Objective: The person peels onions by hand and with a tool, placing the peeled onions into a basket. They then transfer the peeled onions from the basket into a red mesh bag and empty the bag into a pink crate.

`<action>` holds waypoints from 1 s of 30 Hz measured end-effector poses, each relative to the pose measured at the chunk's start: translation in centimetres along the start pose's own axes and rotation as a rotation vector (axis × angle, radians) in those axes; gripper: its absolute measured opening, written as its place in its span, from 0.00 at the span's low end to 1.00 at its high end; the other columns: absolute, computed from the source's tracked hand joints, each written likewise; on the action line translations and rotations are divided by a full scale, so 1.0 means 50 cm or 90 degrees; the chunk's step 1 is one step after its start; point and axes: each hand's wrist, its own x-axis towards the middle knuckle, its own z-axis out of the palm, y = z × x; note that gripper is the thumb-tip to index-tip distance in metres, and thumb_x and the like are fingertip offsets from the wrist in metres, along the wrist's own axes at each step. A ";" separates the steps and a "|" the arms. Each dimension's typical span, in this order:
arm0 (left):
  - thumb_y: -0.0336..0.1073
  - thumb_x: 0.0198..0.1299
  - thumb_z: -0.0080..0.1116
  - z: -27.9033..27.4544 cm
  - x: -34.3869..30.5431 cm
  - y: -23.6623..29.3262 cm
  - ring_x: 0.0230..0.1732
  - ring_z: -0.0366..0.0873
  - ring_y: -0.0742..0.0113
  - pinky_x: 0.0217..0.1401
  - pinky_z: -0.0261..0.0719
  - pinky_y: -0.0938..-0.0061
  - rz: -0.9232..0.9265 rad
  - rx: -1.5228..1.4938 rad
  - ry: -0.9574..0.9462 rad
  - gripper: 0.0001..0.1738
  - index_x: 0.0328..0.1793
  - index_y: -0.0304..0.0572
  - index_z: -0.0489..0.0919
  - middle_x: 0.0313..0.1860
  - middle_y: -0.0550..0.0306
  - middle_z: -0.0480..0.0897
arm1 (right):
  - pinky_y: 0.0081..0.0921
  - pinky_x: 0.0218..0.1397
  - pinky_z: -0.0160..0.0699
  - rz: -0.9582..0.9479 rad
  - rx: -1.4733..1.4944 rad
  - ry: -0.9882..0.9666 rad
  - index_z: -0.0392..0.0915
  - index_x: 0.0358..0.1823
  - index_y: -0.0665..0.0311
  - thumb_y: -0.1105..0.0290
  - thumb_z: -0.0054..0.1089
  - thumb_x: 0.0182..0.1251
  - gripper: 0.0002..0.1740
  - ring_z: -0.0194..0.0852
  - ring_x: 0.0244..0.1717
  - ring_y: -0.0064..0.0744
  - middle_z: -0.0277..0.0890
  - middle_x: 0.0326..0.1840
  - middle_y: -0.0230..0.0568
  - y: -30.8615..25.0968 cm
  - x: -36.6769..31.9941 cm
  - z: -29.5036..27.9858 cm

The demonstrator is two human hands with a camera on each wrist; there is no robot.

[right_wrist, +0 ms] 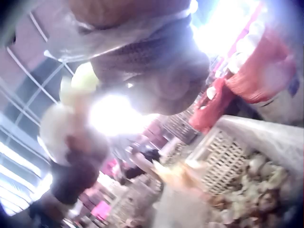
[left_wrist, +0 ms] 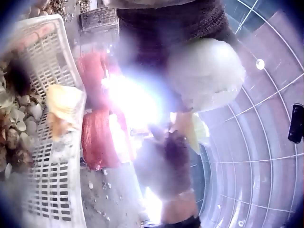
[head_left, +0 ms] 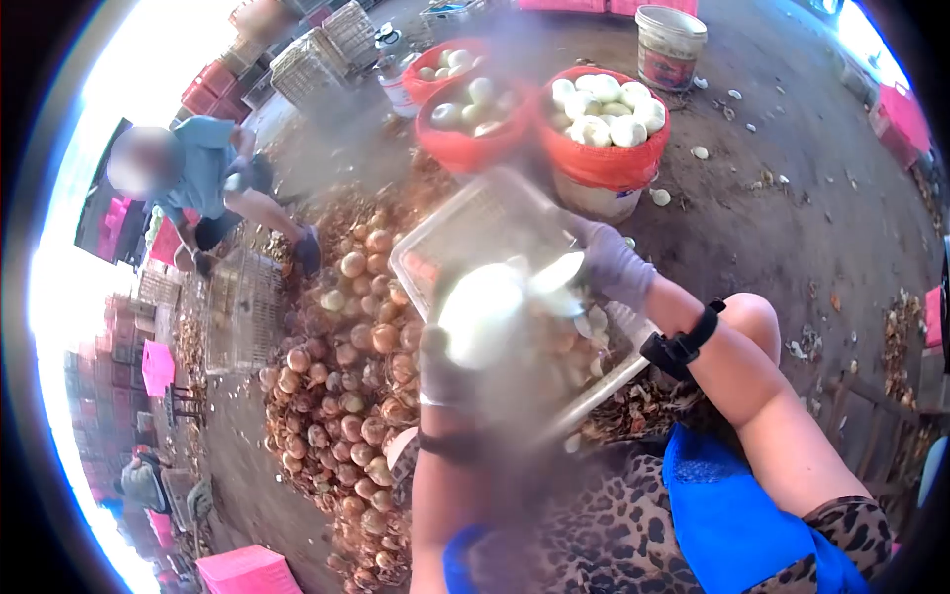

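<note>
A peeled white onion [left_wrist: 209, 76] is gripped by my gloved left hand [head_left: 445, 371], with the fingers curled round it. Glare washes out the onion [head_left: 483, 315] in the head view. My gloved right hand [head_left: 616, 265] is close beside it, fingers bent, pinching a pale onion layer [head_left: 559, 275]. In the left wrist view this yellow-green onion layer [left_wrist: 191, 130] sticks out from the right hand [left_wrist: 166, 164]. Both hands are above a white plastic crate [head_left: 475, 213] holding loose skins. A dry yellowish skin [left_wrist: 64, 107] overlaps the crate's side.
A heap of unpeeled onions [head_left: 346, 396] covers the ground to the left. Beyond the crate stand a bucket lined with red netting [head_left: 604, 163] full of peeled onions, more red-netted containers [head_left: 470, 144] and a white bucket [head_left: 671, 45]. A person [head_left: 213, 178] bends at the left near stacked crates.
</note>
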 end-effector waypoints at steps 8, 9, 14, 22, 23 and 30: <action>0.54 0.45 0.66 -0.036 0.001 0.002 0.56 0.76 0.51 0.51 0.84 0.62 -0.052 0.001 -0.061 0.52 0.75 0.43 0.55 0.60 0.41 0.72 | 0.21 0.43 0.77 0.133 -0.167 -0.199 0.79 0.49 0.67 0.65 0.66 0.59 0.19 0.76 0.40 0.20 0.81 0.36 0.34 -0.190 -0.018 0.016; 0.47 0.47 0.64 -0.036 -0.010 0.010 0.55 0.77 0.51 0.49 0.85 0.62 -0.063 -0.023 -0.060 0.47 0.74 0.42 0.57 0.59 0.41 0.72 | 0.20 0.37 0.76 0.155 -0.163 -0.207 0.79 0.46 0.68 0.65 0.66 0.59 0.17 0.75 0.34 0.19 0.80 0.32 0.32 -0.174 -0.024 0.017; 0.46 0.44 0.70 -0.042 0.013 -0.009 0.61 0.73 0.46 0.55 0.81 0.56 -0.081 -0.197 -0.169 0.52 0.74 0.41 0.55 0.63 0.37 0.70 | 0.16 0.14 0.59 0.375 0.107 -0.173 0.77 0.27 0.64 0.69 0.66 0.53 0.08 0.64 0.11 0.17 0.70 0.16 0.30 -0.225 -0.051 0.024; 0.53 0.51 0.66 -0.002 -0.008 0.027 0.54 0.76 0.57 0.49 0.81 0.66 -0.142 -0.063 -0.065 0.46 0.70 0.36 0.61 0.58 0.46 0.74 | 0.13 0.13 0.50 0.253 0.235 0.092 0.74 0.26 0.58 0.67 0.65 0.55 0.08 0.58 0.12 0.11 0.65 0.17 0.21 -0.222 -0.043 0.014; 0.55 0.51 0.66 -0.026 0.016 -0.014 0.51 0.77 0.60 0.45 0.82 0.69 -0.124 -0.031 -0.069 0.45 0.69 0.36 0.63 0.56 0.49 0.75 | 0.16 0.23 0.74 0.278 0.203 0.027 0.79 0.35 0.65 0.67 0.65 0.57 0.10 0.74 0.22 0.19 0.77 0.23 0.30 -0.181 -0.042 -0.024; 0.55 0.43 0.72 -0.044 0.041 -0.068 0.53 0.76 0.55 0.48 0.82 0.64 -0.012 0.120 0.026 0.51 0.69 0.36 0.63 0.57 0.46 0.73 | 0.19 0.19 0.64 -0.022 -0.086 -0.016 0.76 0.23 0.60 0.73 0.56 0.56 0.05 0.64 0.15 0.22 0.70 0.19 0.30 -0.201 -0.016 0.050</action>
